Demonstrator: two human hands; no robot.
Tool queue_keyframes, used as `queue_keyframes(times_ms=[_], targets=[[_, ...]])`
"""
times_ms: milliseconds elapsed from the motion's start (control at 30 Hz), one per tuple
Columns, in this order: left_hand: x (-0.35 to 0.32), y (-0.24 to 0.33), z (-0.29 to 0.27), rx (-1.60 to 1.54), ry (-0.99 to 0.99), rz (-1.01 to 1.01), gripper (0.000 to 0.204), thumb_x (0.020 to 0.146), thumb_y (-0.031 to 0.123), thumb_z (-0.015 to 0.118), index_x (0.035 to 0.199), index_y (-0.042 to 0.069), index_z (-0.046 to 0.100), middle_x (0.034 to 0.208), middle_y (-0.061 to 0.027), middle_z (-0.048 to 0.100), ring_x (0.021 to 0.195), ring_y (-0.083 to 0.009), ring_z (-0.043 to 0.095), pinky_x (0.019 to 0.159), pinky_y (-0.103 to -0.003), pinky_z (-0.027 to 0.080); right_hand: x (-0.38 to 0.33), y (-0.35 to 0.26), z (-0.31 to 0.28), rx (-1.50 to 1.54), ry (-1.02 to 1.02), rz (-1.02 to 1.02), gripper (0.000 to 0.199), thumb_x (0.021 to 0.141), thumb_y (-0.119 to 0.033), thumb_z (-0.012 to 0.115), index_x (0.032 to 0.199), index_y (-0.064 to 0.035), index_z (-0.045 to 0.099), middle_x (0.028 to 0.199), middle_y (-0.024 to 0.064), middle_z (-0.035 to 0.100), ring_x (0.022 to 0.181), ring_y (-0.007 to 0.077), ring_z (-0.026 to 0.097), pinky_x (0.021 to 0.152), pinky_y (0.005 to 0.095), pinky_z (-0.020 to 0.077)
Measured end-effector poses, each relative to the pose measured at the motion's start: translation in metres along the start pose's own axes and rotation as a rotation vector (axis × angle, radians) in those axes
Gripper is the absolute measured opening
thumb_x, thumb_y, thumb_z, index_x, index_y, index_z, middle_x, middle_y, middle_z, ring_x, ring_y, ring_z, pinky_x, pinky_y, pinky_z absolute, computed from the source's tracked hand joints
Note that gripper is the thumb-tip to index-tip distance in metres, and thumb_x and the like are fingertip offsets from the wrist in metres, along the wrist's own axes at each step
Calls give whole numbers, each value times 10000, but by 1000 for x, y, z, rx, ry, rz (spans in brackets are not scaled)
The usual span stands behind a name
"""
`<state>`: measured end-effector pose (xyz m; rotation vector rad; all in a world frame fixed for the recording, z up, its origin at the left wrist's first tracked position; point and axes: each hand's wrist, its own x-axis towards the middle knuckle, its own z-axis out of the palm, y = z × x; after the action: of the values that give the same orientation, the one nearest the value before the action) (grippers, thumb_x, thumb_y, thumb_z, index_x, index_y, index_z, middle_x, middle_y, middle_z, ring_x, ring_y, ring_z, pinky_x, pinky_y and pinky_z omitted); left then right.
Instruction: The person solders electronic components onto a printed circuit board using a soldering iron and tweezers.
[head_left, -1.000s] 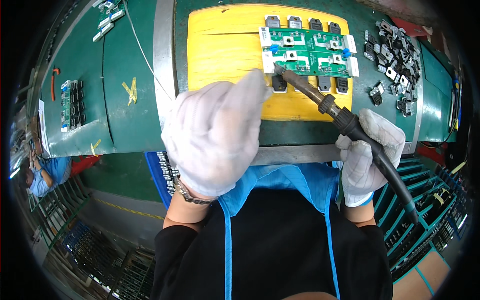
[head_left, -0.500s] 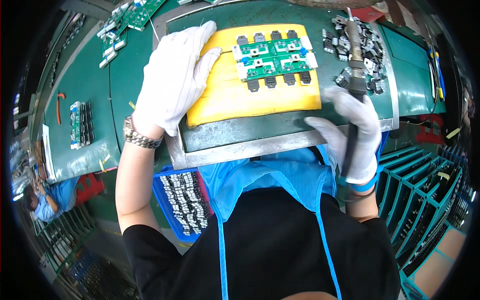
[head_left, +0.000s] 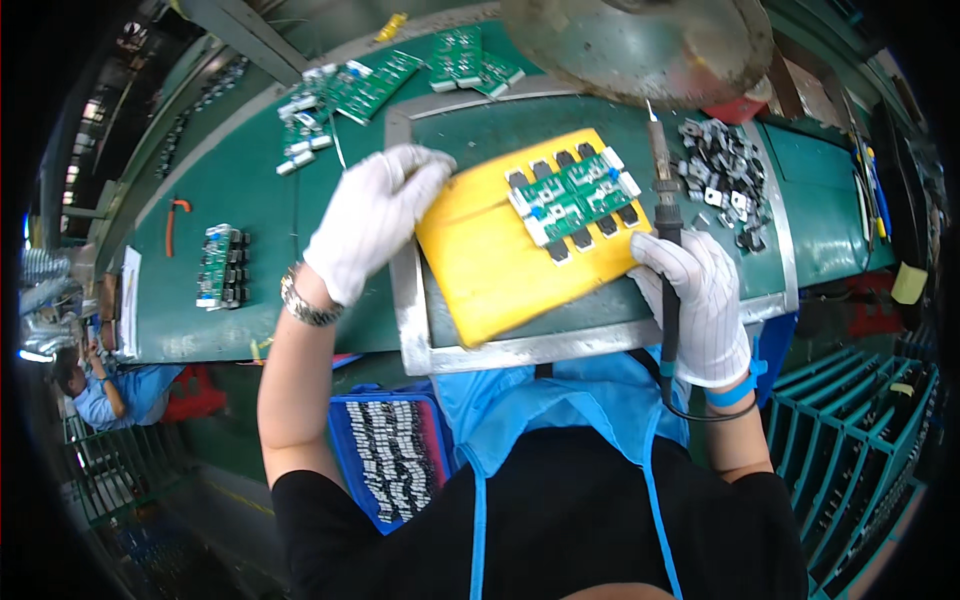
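A green circuit board (head_left: 578,198) with black components along two sides rests on a yellow pad (head_left: 480,270). The pad lies tilted inside a metal-framed green work surface. My left hand (head_left: 375,215), in a white glove, has its fingers bent at the pad's upper left edge and grips it there. In my gloved right hand (head_left: 705,300) is a soldering iron (head_left: 662,190), its tip pointing up and away from me. The fingertips of that hand touch the pad's right edge.
Loose black components (head_left: 722,170) lie in a heap at the right. Several green boards (head_left: 375,85) are at the far left; another board (head_left: 214,265) lies nearer. A metal dome (head_left: 640,50) overhangs the back. A blue bin (head_left: 345,440) and a green rack (head_left: 850,430) stand below. A co-worker (head_left: 110,385) sits left.
The yellow pad with the circuit board has turned counter-clockwise. My right hand has come up to its edge, still holding the soldering iron. The view has shifted, showing more of the far side.
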<state>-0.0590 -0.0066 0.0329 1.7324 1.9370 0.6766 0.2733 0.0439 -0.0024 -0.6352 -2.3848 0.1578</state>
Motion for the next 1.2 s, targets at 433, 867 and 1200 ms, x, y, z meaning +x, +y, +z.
queue_keyframes(times_ms=[433,867,1200], targets=[[-54,11,-8,-8,-38,-35,312,996,219,551,1208,24,671,985,-126,718,803,-186,693,738,-303,548,25,5,3,80,102,-40,425,793,42,711,1183,-80,595,971,124,689,843,312,673,718,399,526],[17,-11,27,57,30,234,411,849,40,439,1191,29,667,1166,-203,688,1107,-365,642,994,-404,507,1,-40,-21,349,-233,75,521,652,-311,859,1093,-142,638,1154,106,682,1140,388,612,917,449,492],[-74,4,6,39,98,36,294,913,7,520,1150,11,695,963,-111,718,686,-138,601,685,-283,518,-5,2,5,191,5,122,543,773,108,677,1232,-168,590,1091,118,684,892,308,662,737,396,508]])
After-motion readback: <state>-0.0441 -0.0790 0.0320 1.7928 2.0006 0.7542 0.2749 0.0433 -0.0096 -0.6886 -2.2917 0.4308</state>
